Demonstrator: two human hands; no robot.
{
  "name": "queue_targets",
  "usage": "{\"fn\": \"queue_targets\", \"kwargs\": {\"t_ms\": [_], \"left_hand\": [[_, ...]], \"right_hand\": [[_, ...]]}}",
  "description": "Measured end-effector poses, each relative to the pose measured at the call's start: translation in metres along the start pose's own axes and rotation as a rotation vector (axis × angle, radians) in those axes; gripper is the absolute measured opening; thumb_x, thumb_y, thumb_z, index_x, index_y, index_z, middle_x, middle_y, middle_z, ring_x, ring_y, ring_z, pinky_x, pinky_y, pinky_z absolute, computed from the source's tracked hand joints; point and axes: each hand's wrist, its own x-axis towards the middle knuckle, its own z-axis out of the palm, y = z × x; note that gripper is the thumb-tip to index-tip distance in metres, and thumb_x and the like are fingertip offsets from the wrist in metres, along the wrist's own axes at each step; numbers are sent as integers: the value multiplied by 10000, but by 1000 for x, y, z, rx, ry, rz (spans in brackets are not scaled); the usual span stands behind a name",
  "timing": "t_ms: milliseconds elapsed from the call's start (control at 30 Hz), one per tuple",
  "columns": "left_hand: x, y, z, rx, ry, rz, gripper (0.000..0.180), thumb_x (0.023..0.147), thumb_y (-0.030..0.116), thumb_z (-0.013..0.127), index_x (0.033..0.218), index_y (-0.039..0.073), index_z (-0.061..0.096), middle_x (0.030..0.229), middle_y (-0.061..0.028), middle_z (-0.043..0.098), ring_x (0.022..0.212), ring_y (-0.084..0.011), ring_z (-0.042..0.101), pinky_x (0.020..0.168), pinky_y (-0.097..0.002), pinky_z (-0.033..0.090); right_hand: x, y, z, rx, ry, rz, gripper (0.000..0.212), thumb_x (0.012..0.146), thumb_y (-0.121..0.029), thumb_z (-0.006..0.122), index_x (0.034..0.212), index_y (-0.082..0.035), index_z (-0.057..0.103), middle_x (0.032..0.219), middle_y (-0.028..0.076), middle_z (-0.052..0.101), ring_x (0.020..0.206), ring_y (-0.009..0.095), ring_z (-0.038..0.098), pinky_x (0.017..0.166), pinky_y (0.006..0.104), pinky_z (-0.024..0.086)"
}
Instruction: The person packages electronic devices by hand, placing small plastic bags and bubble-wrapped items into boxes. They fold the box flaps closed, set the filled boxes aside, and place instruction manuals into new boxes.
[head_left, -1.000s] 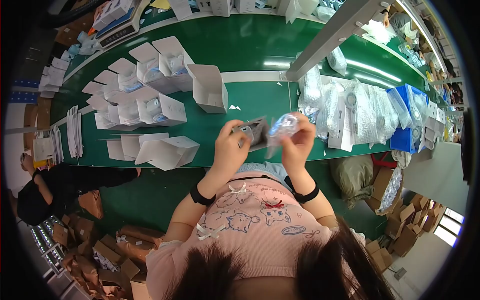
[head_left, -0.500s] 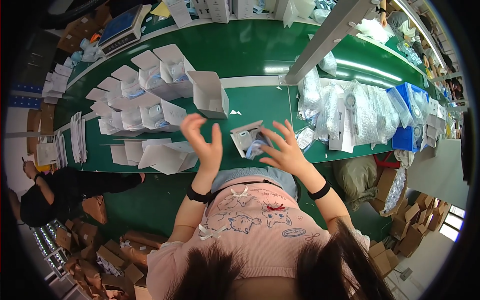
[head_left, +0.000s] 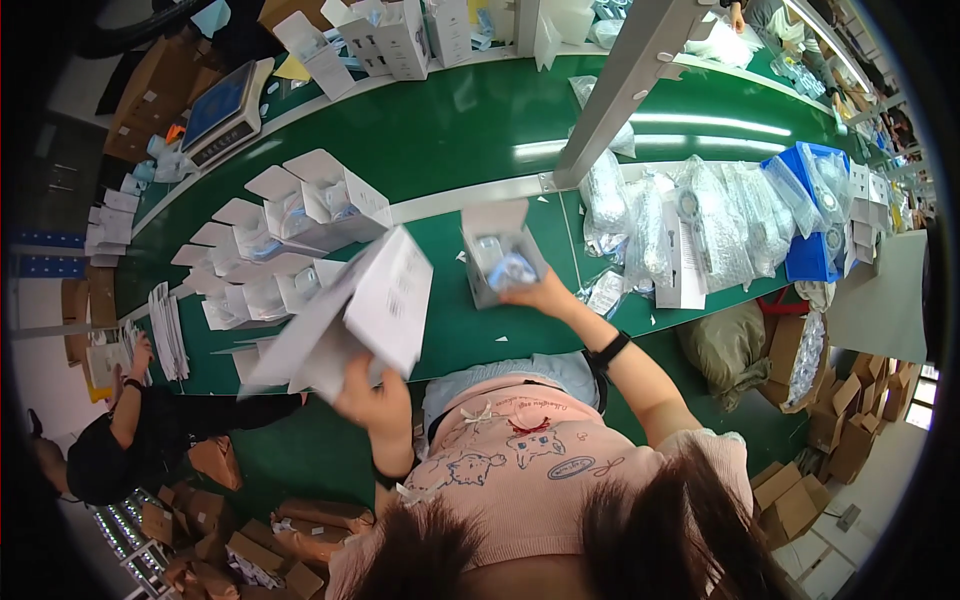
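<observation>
My left hand (head_left: 372, 395) is closed on the lower edge of a white carton (head_left: 395, 300), which is tilted, smeared by motion, and has its flaps spread. To its right, my right hand (head_left: 542, 292) grips the near right corner of an open white box (head_left: 480, 290). That box stands on the green table with its flap up at the back. Inside it lie a pale part and a blue item (head_left: 513, 270) in clear wrapping. Behind the carton, at the left, rows of open white boxes (head_left: 345, 215) hold clear-wrapped contents; the carton hides part of them.
Bubble-wrapped packs (head_left: 715, 215) lie at the right, beside a blue bin (head_left: 805, 265). A grey metal post (head_left: 620, 95) rises from the table behind my right hand. Folded white sheets (head_left: 168, 330) stand at the left, where another person (head_left: 120, 430) works.
My left hand, empty before, now holds a white carton. My right hand has closed on the filled box, which now sits farther back. The empty box standing behind no longer shows at its place.
</observation>
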Motion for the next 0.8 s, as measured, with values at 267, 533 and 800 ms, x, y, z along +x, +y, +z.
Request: {"fn": "queue_targets", "kwargs": {"t_ms": [267, 533, 800], "left_hand": [[18, 31, -33, -270, 31, 291, 287, 658, 154, 718, 856, 48, 539, 1013, -201, 500, 843, -325, 516, 724, -393, 431], [5, 36, 10, -764, -438, -235, 756, 597, 159, 756, 1196, 261, 305, 1240, -262, 260, 1093, -415, 360, 862, -494, 358], [-26, -13, 98, -473, -700, 224, 754, 586, 135, 772, 1191, 147, 323, 1223, -262, 290, 1084, -404, 361, 882, -463, 340]], "right_hand": [[123, 3, 101, -236, -167, -268, 828, 538, -121, 758, 1231, -21, 315, 1198, 179, 372, 1124, 308, 386, 952, 368, 323], [112, -6, 45, -760, -148, -418, 752, 617, -103, 702, 1257, -27, 315, 1290, 203, 312, 1205, 345, 296, 1030, 405, 217], [268, -20, -102, -805, 971, -35, 573, 657, -28, 561, 1206, -27, 394, 1163, 216, 446, 1100, 403, 378, 942, 460, 297]]}}
